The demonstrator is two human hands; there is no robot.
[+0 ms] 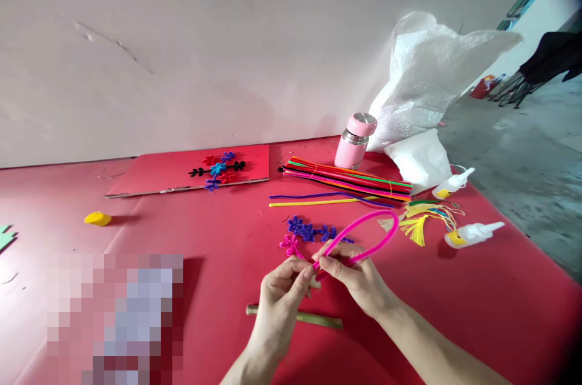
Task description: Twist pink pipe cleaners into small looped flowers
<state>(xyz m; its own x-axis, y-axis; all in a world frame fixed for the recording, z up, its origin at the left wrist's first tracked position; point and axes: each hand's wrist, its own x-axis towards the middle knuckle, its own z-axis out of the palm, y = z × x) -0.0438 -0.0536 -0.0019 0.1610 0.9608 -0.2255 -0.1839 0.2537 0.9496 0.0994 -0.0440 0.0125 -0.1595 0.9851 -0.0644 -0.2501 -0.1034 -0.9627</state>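
Both my hands meet low in the middle of the view over a red table (477, 300). My left hand (282, 294) and my right hand (352, 279) each pinch one end of a bright pink pipe cleaner (364, 227), which arches up and to the right in a loop. Just behind my fingers lie a small pink pipe-cleaner flower (290, 244) and a row of purple and blue flowers (313, 231). A green stick (313, 318) lies on the table under my wrists.
A bundle of coloured pipe cleaners (350, 179), a pink flask (354, 139), two white glue bottles (473, 232), yellow tassels (421, 221) and a white plastic bag (427, 82) sit at the right. A red card with flowers (182, 176) lies at the back.
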